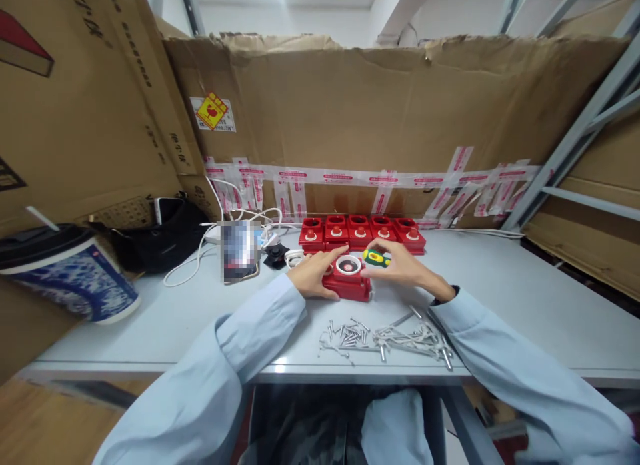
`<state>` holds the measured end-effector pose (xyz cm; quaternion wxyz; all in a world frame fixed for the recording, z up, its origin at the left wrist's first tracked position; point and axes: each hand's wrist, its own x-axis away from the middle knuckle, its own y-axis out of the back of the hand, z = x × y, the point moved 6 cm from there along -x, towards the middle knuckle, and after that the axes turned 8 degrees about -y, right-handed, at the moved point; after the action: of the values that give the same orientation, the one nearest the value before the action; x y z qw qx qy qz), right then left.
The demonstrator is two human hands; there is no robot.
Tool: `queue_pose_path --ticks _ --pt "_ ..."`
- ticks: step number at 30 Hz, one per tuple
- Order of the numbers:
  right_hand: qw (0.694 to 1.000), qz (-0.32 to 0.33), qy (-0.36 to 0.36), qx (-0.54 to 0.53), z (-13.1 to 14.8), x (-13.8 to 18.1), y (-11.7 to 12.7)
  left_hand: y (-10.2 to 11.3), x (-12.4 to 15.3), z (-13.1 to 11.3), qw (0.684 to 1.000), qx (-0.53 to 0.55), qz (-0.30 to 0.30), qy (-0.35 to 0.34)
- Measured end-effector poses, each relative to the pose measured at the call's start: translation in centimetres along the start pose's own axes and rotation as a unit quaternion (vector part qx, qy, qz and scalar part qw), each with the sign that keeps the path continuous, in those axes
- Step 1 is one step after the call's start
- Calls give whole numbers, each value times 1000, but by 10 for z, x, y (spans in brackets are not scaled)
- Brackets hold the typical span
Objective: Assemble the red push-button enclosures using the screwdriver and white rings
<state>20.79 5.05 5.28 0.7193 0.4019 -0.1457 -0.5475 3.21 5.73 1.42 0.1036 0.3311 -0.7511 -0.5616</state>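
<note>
On the table lies a red box (354, 289) with a round white ring and a dark centre on its top. My left hand (314, 276) is closed around the box's left side, thumb in front and fingers behind. At the box's right side, my right hand (400, 266) grips a short screwdriver (376, 258) by its green and yellow handle; I cannot make out its shaft. Nearer the table edge is a pile of small screws (350, 333). Beside it, metal rods (415, 341) lie tangled with white cords.
Several similar red boxes (360, 233) stand in a row behind my hands. To the left are a phone (240, 251), white cables (200, 255), a small black part (275, 255), a black bag (150, 241) and a large cup (75, 278). Cardboard (340, 111) walls off the back.
</note>
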Motion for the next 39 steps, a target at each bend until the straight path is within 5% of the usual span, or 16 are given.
queue_pose_path --ticks 2,5,10,15,30,39 --pt "999 -21 -25 -27 -11 3 10 0 -1 3 1000 10 1 -4" --pt "991 33 -108 -78 -32 8 9 5 0 4 999 27 -14 -25" --pt "965 102 -205 -124 -39 15 -8 24 4 1 992 32 -113 -55" --pt "945 116 -208 -224 -25 17 -17 36 7 -12 982 -9 -172 -77" --pt "962 47 -207 -172 -28 15 -15 36 6 -23 969 -119 -196 -93" --pt "975 -11 -146 -165 -19 13 -8 41 7 -20 975 -47 -198 -94"
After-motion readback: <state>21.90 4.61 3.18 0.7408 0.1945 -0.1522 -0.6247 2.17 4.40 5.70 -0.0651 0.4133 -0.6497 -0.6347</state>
